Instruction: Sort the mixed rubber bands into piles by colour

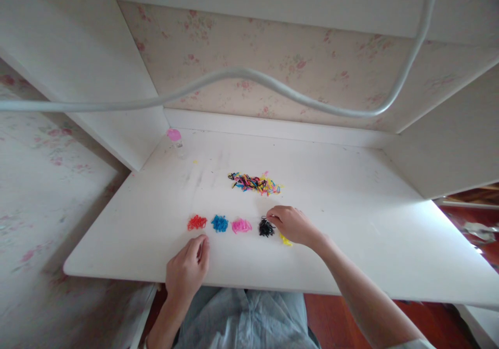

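Observation:
My right hand [290, 224] is pinched at the edge of a pile of black rubber bands [266, 228]. Whatever lies between its fingertips is too small to make out. Partly covered by that hand is a pile of yellow rubber bands [286, 240]. My left hand [188, 263] rests on the table with curled fingers, just below a pile of red rubber bands [197, 223]; its grip is hidden. Blue rubber bands [220, 223] and pink rubber bands [241, 226] lie in separate piles between the hands. Farther back spreads a mixed-colour heap of rubber bands [255, 183].
A small clear container with a pink top [174, 135] stands at the back left of the white table [343, 198]. One yellow bit [195, 161] lies near it. A pale cable [241, 74] crosses overhead. White panels border the table's back and sides.

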`<state>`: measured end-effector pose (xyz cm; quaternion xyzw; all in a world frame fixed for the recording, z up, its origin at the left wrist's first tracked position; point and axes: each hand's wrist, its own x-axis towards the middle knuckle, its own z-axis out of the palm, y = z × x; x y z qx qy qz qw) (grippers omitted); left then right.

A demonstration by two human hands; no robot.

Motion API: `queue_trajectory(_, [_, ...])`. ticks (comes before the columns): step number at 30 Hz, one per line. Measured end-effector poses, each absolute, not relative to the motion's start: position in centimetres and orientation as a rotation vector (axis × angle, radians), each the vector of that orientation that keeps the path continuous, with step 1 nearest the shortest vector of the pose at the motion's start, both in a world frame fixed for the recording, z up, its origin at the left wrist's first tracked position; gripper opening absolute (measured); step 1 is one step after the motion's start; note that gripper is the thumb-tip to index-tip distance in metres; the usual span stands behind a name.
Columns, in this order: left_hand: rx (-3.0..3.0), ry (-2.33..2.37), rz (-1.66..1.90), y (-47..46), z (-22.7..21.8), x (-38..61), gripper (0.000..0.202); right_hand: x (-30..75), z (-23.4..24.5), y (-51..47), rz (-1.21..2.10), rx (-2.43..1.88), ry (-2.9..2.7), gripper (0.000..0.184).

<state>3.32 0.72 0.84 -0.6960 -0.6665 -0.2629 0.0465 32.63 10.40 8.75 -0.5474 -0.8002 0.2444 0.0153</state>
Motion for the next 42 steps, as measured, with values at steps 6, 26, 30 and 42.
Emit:
queue_trajectory(6, [-2.123,-2.023,-0.797,0.7,0.9,3.4,0.016,33.3,8.5,11.7,0.641,-1.855,-2.387,0.027])
queue_trajectory(26, [-2.105,-2.032,-0.794,0.7,1.2,3.5,0.015,33.0,7.3,11.8,0.749,-1.708,-2.58,0.03])
queue_trajectory(30, [-2.135,-2.041,-0.781,0.7,1.0,3.4,0.017,33.0,7.3,11.8,0.785,-1.721,-2.577,0.031])
queue_trajectory(42, [-2.125,-2.026,-0.803,0.8,1.3,3.6,0.016,33.3,7.3,11.9,0.764,-1.804,-2.583,0.031])
